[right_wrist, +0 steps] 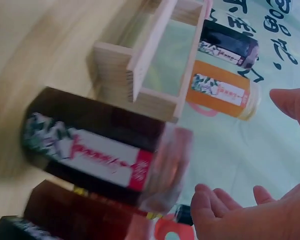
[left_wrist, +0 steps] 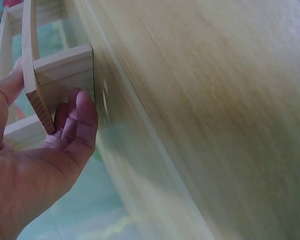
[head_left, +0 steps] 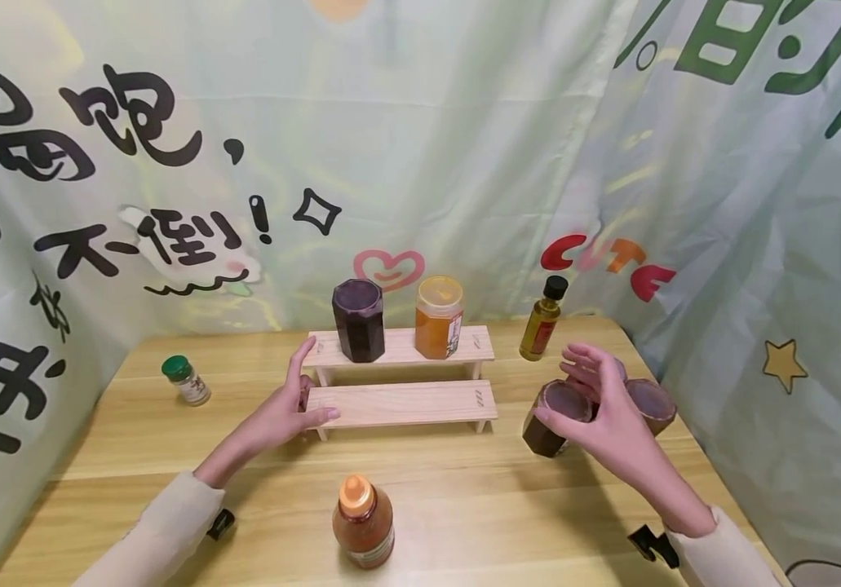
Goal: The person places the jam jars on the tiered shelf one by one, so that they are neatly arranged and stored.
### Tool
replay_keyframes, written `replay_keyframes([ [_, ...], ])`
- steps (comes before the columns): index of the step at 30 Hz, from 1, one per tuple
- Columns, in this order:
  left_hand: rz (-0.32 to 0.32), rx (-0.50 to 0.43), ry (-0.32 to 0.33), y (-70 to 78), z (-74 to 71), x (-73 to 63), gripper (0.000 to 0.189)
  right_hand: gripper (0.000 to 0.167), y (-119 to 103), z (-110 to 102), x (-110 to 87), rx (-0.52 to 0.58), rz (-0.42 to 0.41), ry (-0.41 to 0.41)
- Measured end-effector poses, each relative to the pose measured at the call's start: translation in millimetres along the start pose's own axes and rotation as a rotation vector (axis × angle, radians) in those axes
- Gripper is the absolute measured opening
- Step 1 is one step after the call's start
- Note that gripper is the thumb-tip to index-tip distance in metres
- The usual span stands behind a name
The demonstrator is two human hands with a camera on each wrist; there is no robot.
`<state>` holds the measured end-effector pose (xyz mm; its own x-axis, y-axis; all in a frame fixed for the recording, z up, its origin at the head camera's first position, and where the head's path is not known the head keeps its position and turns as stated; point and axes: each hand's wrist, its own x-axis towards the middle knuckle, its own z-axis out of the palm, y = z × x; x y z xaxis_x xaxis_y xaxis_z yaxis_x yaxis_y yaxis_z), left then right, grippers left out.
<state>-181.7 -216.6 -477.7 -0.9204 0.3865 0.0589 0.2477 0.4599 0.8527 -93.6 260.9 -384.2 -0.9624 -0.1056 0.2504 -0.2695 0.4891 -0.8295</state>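
My left hand (head_left: 279, 417) grips the left end of a two-step wooden rack (head_left: 398, 403), its thumb on the lower step; in the left wrist view the fingers (left_wrist: 82, 117) curl against the rack's end. My right hand (head_left: 614, 424) is spread above a group of jars at the right, thumb and fingers apart. Closest to it stands a dark jar (head_left: 546, 434), with another jar (head_left: 653, 406) beyond, partly hidden. In the right wrist view, the dark jar's floral label (right_wrist: 107, 157) shows and the hand (right_wrist: 260, 212) stands off from it.
On the upper step stand a dark purple jar (head_left: 360, 326) and an orange jar (head_left: 438, 326). A small oil bottle (head_left: 540, 326) is at the back right, a green-capped shaker (head_left: 187, 381) at the left, an orange-capped sauce bottle (head_left: 364, 526) in front. Printed cloth (head_left: 449, 163) hangs behind.
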Motion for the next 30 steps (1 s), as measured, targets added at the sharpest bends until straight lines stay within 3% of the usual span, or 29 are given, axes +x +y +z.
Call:
replay_keyframes([
  [8,-0.001,0.01,0.002,-0.7,-1.9,1.0,0.124,0.096,24,-2,-17.6,-0.056,-0.034,0.091],
  [13,-0.007,0.018,0.005,-1.2,-1.1,2.2,0.124,0.096,33,-4,-22.0,-0.032,-0.002,0.084],
  [16,-0.007,0.018,0.005,-0.9,-0.9,2.8,0.125,0.098,38,-4,-24.9,-0.075,0.043,0.077],
  [23,-0.013,0.007,0.002,-1.8,0.3,2.3,0.125,0.113,56,4,-32.0,-0.069,0.129,0.023],
  [30,-0.02,-0.003,0.005,-0.2,0.9,2.4,0.125,0.117,75,14,-29.2,-0.106,0.081,0.037],
])
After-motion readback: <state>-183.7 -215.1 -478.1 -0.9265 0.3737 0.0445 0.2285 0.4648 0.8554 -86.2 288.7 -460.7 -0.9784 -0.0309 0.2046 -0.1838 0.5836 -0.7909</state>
